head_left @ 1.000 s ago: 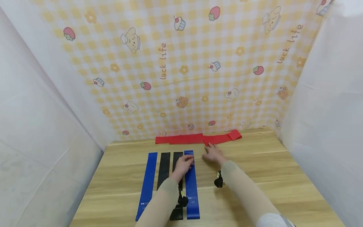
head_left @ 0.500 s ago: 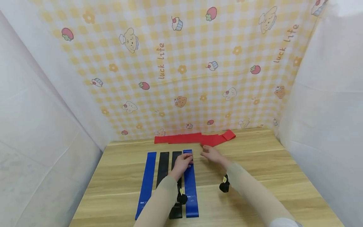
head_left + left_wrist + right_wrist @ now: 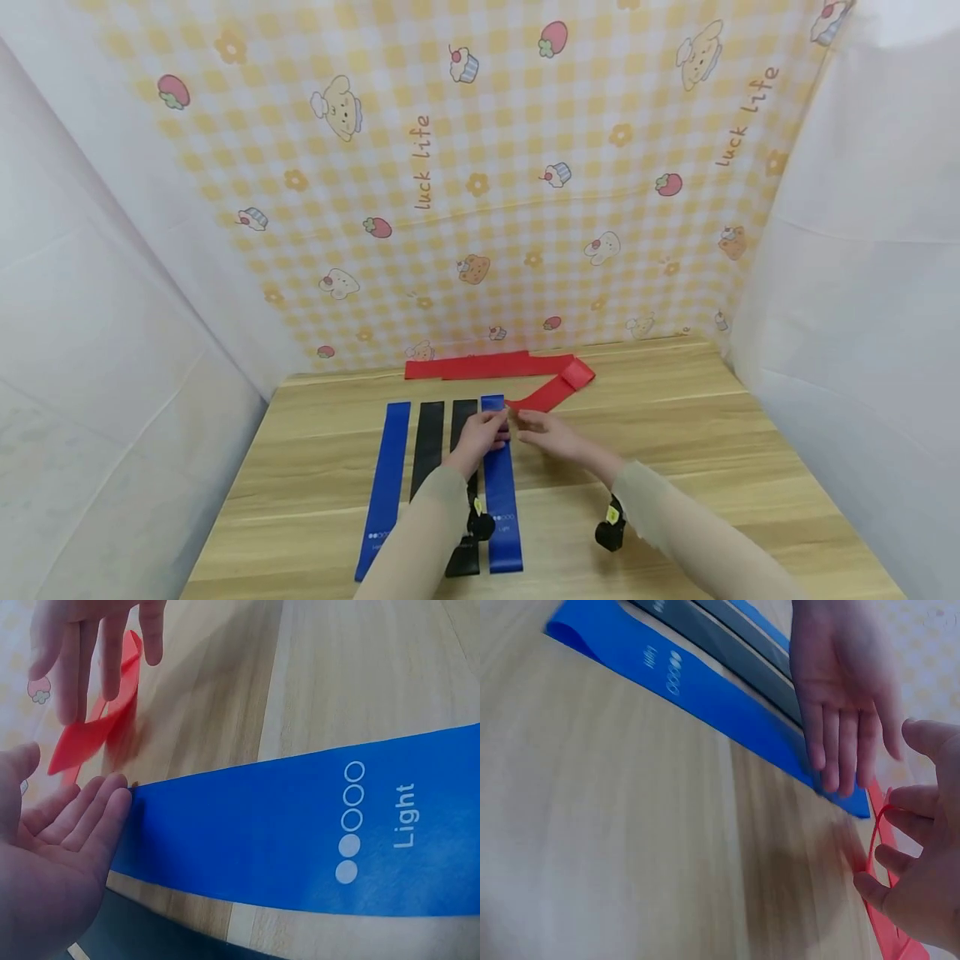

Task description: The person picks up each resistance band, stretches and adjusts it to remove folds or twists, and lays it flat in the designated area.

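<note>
My left hand rests its straight fingers on the far end of the right-hand blue resistance band, which is marked "Light". Its thumb stands apart, as the right wrist view shows. Beside it, my right hand touches the near end of a red resistance band with extended fingertips, the thumb away from it. In the left wrist view this red band stands partly on edge under those fingers. Its end lies close to the blue band's top. Another red band lies along the back edge.
Left of my left hand lie two black bands and another blue band, side by side on the wooden table. My left forearm covers parts of them. A patterned curtain hangs behind; white sheets flank the table.
My right hand has moved left and toward me, swinging the red band's end from the back edge to the blue band's top. My left hand has stayed over the blue band.
</note>
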Available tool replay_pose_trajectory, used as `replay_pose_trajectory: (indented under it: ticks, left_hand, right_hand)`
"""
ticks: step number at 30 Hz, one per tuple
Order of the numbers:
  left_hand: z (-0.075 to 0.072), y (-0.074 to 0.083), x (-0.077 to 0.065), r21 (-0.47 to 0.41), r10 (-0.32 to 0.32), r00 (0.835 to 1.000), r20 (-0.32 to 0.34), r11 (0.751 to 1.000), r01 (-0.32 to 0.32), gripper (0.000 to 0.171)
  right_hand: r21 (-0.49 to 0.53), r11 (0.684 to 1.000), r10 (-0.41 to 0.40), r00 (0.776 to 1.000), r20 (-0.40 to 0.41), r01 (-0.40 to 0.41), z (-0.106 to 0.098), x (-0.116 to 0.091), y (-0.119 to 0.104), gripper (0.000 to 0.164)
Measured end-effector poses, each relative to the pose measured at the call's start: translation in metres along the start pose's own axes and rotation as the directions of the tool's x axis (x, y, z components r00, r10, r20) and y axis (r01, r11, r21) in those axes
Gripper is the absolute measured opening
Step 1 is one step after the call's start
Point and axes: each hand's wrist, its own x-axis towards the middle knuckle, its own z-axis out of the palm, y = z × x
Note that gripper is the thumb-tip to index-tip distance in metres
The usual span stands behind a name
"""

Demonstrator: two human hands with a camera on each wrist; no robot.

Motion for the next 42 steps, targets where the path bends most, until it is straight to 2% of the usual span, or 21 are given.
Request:
replay_pose_trajectory:
  ticks: [5,13,15,17,19,21,25,27,30,35,37,39,42]
  left_hand:
    - [0.001,0.000,-0.003,-0.006,0.004,1.000,-0.006,1.000,-0.004,0.043]
    - [0.004,0.003,-0.005,0.019,0.020,0.999,-0.050,1.000,-0.019,0.028]
    - [0.004,0.003,-0.005,0.027,0.028,0.998,-0.062,0.999,-0.026,0.022]
    - [0.004,0.005,-0.006,0.024,0.040,0.997,-0.071,0.999,-0.039,0.017]
    - [0.004,0.006,-0.008,0.012,0.050,0.996,-0.077,0.999,-0.049,0.014]
    - [0.004,0.009,-0.010,-0.013,0.057,0.996,-0.073,0.998,-0.058,0.015]
    - [0.005,0.013,-0.014,-0.040,0.072,0.996,-0.050,0.996,-0.074,0.020]
    - [0.006,0.016,-0.015,-0.047,0.088,0.996,-0.034,0.995,-0.089,0.023]
    - [0.010,0.022,-0.017,-0.079,0.109,0.994,-0.010,0.991,-0.109,0.024]
    - [0.015,0.036,-0.019,-0.165,0.110,0.994,0.001,0.980,-0.108,0.023]
    - [0.015,0.042,-0.021,-0.194,0.104,0.995,-0.002,0.976,-0.102,0.022]
    - [0.013,0.048,-0.022,-0.226,0.097,0.995,-0.002,0.970,-0.095,0.021]
    - [0.008,0.056,-0.023,-0.265,0.096,0.995,-0.003,0.960,-0.093,0.020]
  right_hand:
    - [0.010,0.999,-0.032,0.999,0.028,0.032,0.008,-0.008,-0.005,0.055]
    - [-0.013,0.998,-0.067,0.997,0.030,0.068,0.015,-0.017,-0.007,0.048]
    - [0.013,0.997,-0.074,0.997,-0.012,0.075,0.016,-0.019,-0.010,0.042]
    - [0.024,0.997,-0.073,0.992,-0.098,0.076,0.018,-0.019,-0.007,0.037]
    - [0.013,0.998,-0.064,0.978,-0.198,0.067,0.019,-0.019,-0.005,0.035]
    - [-0.025,0.998,-0.056,0.959,-0.278,0.051,0.019,-0.017,-0.002,0.041]
    - [-0.126,0.991,-0.091,0.945,-0.315,0.053,0.019,-0.010,0.011,0.057]
    - [-0.154,0.987,-0.091,0.941,-0.325,0.042,0.019,-0.006,0.014,0.058]
    - [-0.171,0.985,-0.087,0.923,-0.375,0.023,0.018,0.002,0.019,0.049]
    - [-0.138,0.990,-0.046,0.865,-0.501,-0.028,0.012,0.010,0.024,0.031]
    - [-0.113,0.993,-0.030,0.848,-0.529,-0.036,0.008,0.011,0.025,0.025]
    - [-0.096,0.995,-0.025,0.838,-0.545,-0.033,0.004,0.010,0.026,0.019]
    - [-0.077,0.997,-0.029,0.839,-0.544,-0.016,-0.004,0.009,0.025,0.012]
